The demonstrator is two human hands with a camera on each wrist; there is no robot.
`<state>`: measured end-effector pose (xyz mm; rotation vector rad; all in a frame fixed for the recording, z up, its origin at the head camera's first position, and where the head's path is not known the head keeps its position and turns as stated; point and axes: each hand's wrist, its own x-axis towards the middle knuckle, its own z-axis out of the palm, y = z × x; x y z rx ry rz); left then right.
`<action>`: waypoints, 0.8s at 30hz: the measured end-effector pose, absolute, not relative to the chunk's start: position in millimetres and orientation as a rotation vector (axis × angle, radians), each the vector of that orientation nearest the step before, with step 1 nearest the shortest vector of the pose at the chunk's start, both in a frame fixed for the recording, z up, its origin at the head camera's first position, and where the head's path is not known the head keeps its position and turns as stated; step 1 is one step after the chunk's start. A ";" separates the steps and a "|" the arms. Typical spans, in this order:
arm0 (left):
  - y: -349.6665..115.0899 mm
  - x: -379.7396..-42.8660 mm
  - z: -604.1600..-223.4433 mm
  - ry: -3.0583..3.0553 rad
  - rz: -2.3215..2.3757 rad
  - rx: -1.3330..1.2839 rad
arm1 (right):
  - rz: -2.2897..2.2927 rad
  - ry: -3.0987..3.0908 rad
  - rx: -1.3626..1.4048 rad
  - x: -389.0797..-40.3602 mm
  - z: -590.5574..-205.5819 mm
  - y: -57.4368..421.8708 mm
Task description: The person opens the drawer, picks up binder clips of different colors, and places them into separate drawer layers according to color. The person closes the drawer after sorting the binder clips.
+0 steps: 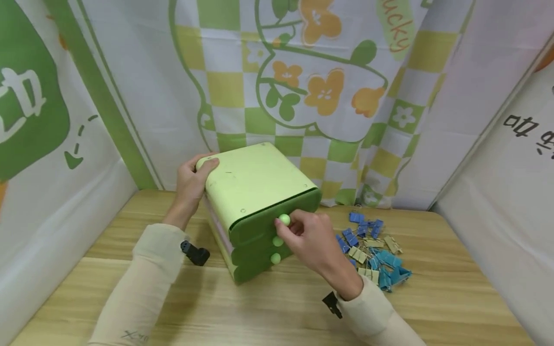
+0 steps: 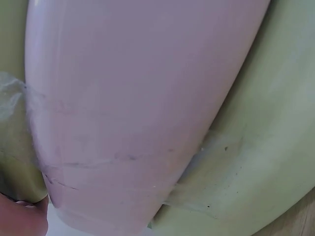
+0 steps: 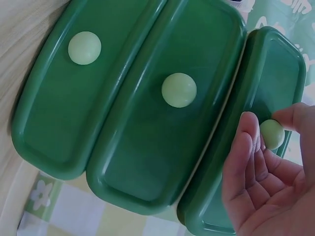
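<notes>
**Drawer box (image 1: 259, 182) gripped at its far corner by left hand (image 1: 190, 180); top knob (image 1: 284, 220) pinched by right hand (image 1: 310, 238)**

Head view. Box located between the two hands, on wood-grain table (image 1: 446, 283). Its rear left corner is grasped by the left hand, thumb laid over the pale green lid; the other fingers are partly hidden. The top knob is held between right thumb and fingers. Below those fingertips, middle knob (image 1: 278, 241) and bottom knob (image 1: 275, 258) are left untouched. To the right of the right hand, near it, a heap of binder clips (image 1: 389, 259) is seen: blue, teal, cream. Beyond both hands hangs a checked curtain (image 1: 225, 89); "ucky" is read in orange on a green patch. Farther left of the left hand, white lettering (image 1: 26, 91) on green is cut off; well right of the right hand, black characters (image 1: 521, 125) are only partly legible. Ink marks (image 1: 135, 335) on the left sleeve cannot be read.

Left wrist view. Pink side panel (image 2: 138, 98) is framed by pale green shell; wrinkled clear tape (image 2: 11, 105) is stuck across, just above a fingertip.

Right wrist view. Three dark green drawer fronts (image 3: 142, 152) are shown; the one nearest the hand has its knob grasped.
</notes>
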<state>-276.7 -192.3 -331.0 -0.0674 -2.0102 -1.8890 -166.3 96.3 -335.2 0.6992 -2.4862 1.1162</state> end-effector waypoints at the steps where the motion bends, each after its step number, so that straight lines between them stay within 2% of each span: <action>1: -192.9 -276.4 -331.0 -2.010 -1.888 -0.066 | 1.113 -2.490 0.701 -164.5 -334.1 97.2; 24: -195.6 -277.9 -332.0 -2.047 -1.869 -0.127 | 0.910 -2.534 0.697 -119.2 -326.1 127.0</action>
